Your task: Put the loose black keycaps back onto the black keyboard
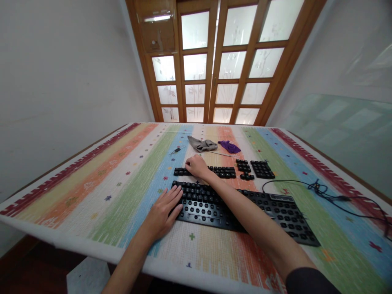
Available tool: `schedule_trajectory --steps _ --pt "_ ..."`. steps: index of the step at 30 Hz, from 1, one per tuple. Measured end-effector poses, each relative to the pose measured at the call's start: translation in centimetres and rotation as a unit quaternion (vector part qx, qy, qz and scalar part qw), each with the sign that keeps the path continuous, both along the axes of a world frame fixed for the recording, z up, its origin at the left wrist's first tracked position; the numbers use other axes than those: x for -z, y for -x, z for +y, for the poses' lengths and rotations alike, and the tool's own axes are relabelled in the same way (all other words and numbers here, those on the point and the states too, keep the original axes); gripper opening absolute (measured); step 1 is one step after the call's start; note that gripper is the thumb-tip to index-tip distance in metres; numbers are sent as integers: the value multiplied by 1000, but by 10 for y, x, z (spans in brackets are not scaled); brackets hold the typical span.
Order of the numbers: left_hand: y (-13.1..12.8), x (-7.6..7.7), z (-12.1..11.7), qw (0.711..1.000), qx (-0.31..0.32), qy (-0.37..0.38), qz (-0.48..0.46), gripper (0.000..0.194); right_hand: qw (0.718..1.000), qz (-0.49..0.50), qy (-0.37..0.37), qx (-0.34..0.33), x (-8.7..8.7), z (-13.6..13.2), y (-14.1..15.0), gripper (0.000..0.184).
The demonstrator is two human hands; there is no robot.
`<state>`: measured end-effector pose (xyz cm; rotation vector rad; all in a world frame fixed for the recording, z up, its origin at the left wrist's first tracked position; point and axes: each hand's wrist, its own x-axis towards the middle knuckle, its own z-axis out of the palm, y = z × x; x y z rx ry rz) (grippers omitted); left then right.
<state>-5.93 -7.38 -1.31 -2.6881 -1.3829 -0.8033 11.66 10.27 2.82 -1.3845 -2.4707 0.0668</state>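
Note:
A black keyboard [214,222] lies slanted near the table's front edge; keycaps sit on its upper left part, while bare key stems show over the rest. My left hand [163,210] rests with its fingers laid out on the keyboard's left end. Reaching across the board, my right hand [197,166] is closed, fingers curled, over a row of loose black keycaps [225,171] behind it. Whatever those fingers may pinch is hidden. To the right stand a small group of keycaps [244,165] and a number-pad block of keycaps [262,169].
A grey cloth [202,144] and a purple cloth [229,146] lie farther back, with a thin rod [219,153] before them. Left of these is a small black-ended tool [175,151]. The keyboard's cable [330,196] coils at right on the striped tablecloth [122,183].

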Motion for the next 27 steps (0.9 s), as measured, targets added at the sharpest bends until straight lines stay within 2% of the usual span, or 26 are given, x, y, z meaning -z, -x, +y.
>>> schedule_trajectory --steps 6,10,17,23,27 --pt "-1 2 0 1000 -1 -3 -9 46 999 49 -15 -10 -2 1 2 25" --pt "-2 2 -1 1000 -2 -6 -19 47 996 84 -19 -25 -7 -8 2 23" --pt "-3 2 -2 1000 0 -12 -3 47 989 116 -15 -92 -9 -47 -10 13" --pt "-6 -2 -6 999 -3 -37 -10 52 962 177 -38 -205 -7 -81 -34 11" --pt "-7 -3 -6 997 -15 -54 -43 51 948 209 -41 -237 -2 -101 -44 11"
